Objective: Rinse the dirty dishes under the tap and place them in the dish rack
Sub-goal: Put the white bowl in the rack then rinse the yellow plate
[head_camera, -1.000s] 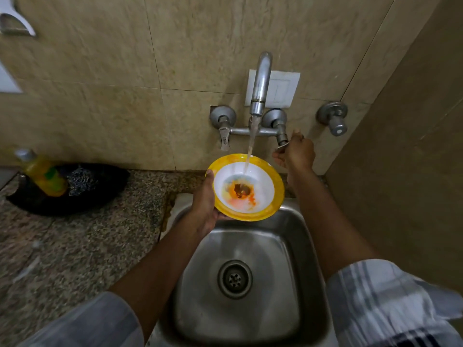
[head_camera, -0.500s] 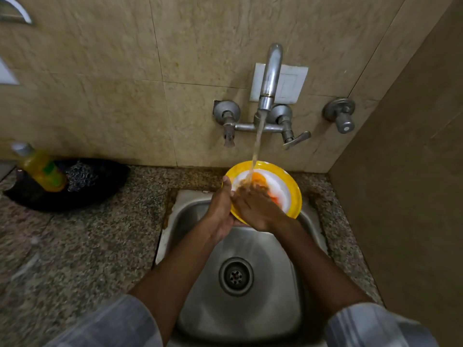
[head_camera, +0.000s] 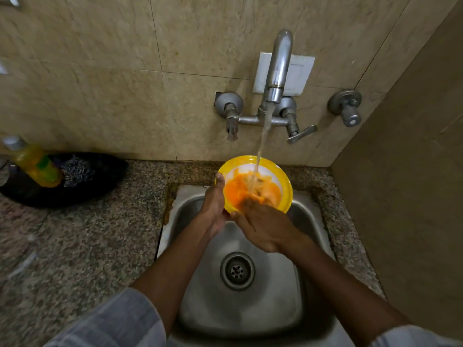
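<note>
both hands [head_camera: 240, 216] on bowl [head_camera: 284, 176] | left grips rim | right fingers inside

Sink [head_camera: 313, 246] basin open below the hands, only the drain [head_camera: 237, 270] at centre. Above, tap spout [head_camera: 278, 68] and its two valve handles [head_camera: 299, 134] overhang the back edge, water stream dropping into the yellow bowl [head_camera: 285, 186]. Right side boxed in by the side wall [head_camera: 413, 171]. Left countertop [head_camera: 87, 246] free up front; soap bottle [head_camera: 35, 164] and black dish [head_camera: 100, 176] sit at its rear.
</note>
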